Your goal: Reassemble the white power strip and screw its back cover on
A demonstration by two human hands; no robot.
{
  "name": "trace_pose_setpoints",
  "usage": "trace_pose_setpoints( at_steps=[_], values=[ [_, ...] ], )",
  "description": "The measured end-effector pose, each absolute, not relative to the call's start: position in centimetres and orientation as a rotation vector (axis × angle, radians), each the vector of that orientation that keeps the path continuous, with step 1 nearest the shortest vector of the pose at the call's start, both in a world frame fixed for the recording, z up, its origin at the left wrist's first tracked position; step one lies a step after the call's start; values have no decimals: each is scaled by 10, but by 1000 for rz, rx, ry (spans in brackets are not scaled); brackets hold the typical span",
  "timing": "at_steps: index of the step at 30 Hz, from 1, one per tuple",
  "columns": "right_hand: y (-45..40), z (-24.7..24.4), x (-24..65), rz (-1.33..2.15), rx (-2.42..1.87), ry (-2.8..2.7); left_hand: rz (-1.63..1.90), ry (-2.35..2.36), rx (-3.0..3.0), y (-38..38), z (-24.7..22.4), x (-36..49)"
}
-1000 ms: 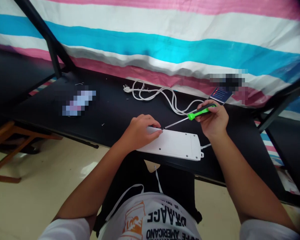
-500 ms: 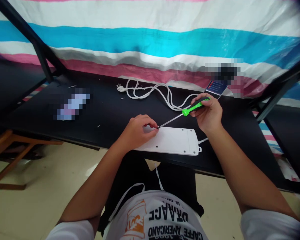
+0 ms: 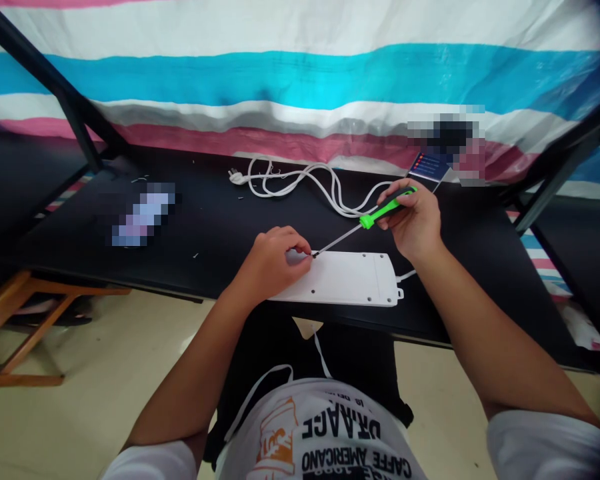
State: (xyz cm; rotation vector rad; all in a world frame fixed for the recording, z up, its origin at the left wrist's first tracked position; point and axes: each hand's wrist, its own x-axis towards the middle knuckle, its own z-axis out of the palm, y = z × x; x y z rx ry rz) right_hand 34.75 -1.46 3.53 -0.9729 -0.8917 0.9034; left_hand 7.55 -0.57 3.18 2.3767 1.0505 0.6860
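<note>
A white power strip (image 3: pixel 350 277) lies underside up along the front of the black table, with screw holes showing. My right hand (image 3: pixel 413 223) is wrapped round the green and black handle of a screwdriver (image 3: pixel 337 241), whose shaft slants down left to a spot near the strip's far edge. Over the strip's left part rests my left hand (image 3: pixel 280 263), thumb and forefinger brought close together beside the screwdriver tip. Whether a small screw sits between those fingers is too small to make out.
A white cable (image 3: pixel 300 179) with a plug lies looped behind the strip. On the black table (image 3: pixel 210 227), a blurred phone-like object (image 3: pixel 145 215) is at left and a dark printed card (image 3: pixel 430 167) at back right. A wooden stool (image 3: pixel 30 320) stands lower left.
The view has shifted slightly. Both hands, the screwdriver and the power strip keep nearly the same places relative to each other.
</note>
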Motion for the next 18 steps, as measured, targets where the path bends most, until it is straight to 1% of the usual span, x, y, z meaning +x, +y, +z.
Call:
trace_pose_setpoints(
  at_steps=[18],
  values=[
    [-15, 32, 350, 858, -1028, -958, 680, 1011, 2366, -6, 29, 77]
  ],
)
